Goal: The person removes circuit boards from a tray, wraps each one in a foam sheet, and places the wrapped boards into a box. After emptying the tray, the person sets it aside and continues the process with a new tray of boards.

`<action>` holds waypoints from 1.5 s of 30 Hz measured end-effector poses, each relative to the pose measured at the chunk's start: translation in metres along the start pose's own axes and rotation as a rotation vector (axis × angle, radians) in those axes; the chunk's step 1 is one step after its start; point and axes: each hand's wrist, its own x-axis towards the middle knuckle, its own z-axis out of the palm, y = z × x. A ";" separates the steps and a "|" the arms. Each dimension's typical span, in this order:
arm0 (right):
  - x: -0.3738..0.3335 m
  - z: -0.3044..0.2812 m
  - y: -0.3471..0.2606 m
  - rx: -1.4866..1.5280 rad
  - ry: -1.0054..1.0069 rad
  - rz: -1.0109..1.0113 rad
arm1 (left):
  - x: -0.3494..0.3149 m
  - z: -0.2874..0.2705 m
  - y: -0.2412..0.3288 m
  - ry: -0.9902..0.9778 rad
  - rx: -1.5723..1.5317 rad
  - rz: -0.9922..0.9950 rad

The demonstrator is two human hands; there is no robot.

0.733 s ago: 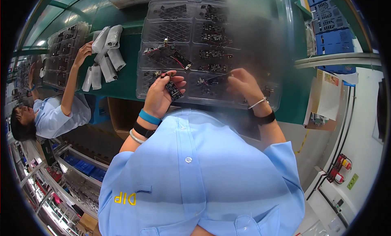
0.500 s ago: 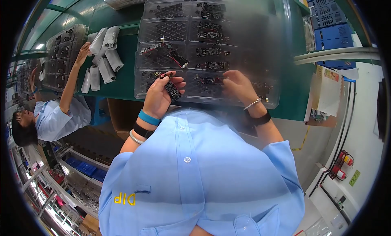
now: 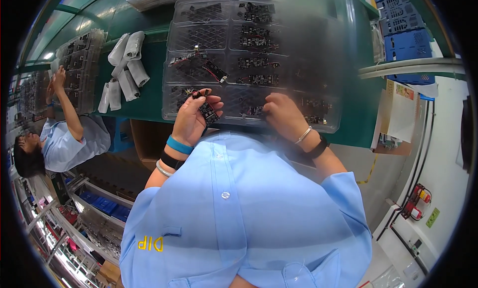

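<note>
The person appears to be working through circuit boards one at a time, probably handling or checking them at the tray. The left hand (image 3: pixel 193 114) is gripping a black circuit board (image 3: pixel 209 112) between thumb and fingers, keeping it raised over the near edge of the clear plastic tray (image 3: pixel 199 38). The right hand (image 3: pixel 286 115) is curling its fingers beside another board (image 3: pixel 254 110) in the near middle compartment; whether it is pinching that board or only touching it, I cannot tell. A next move there would seem to be calling for a light fingertip grip that is not pulling on wires.

The tray is lying on the green surface (image 3: pixel 150 100). Its left column is holding loose boards with red wires (image 3: pixel 215 70); the middle column is carrying rows of dark boards (image 3: pixel 259 79). Haze is hiding much of the right column. White wrapped bundles (image 3: pixel 128 85) are lying to the left, and beyond them a co-worker (image 3: pixel 74 139) is reaching toward another compartmented tray (image 3: pixel 82 71), which is holding small dark parts.
</note>
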 end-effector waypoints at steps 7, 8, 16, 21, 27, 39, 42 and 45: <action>0.007 0.000 -0.008 -0.165 -0.076 0.044 | 0.001 0.006 0.001 -0.011 -0.012 0.010; 0.010 0.000 -0.010 -0.228 -0.133 0.054 | 0.001 0.007 0.001 -0.028 -0.021 0.014; 0.033 0.005 -0.007 -0.375 0.009 0.012 | 0.003 0.013 0.001 -0.085 -0.097 -0.023; 0.045 -0.003 -0.039 -0.152 0.197 0.040 | 0.008 0.015 -0.004 -0.140 -0.156 -0.009; 0.043 0.032 -0.062 0.986 0.033 0.488 | 0.005 0.034 -0.009 -0.155 -0.165 0.002; 0.001 -0.015 -0.008 0.246 -0.105 0.264 | -0.006 -0.007 0.000 -0.027 0.047 -0.028; 0.001 -0.009 -0.003 0.054 -0.101 0.170 | -0.007 -0.013 0.007 -0.004 0.053 0.001; 0.005 -0.006 -0.005 -0.127 -0.106 0.141 | -0.005 -0.020 0.012 0.014 0.075 0.002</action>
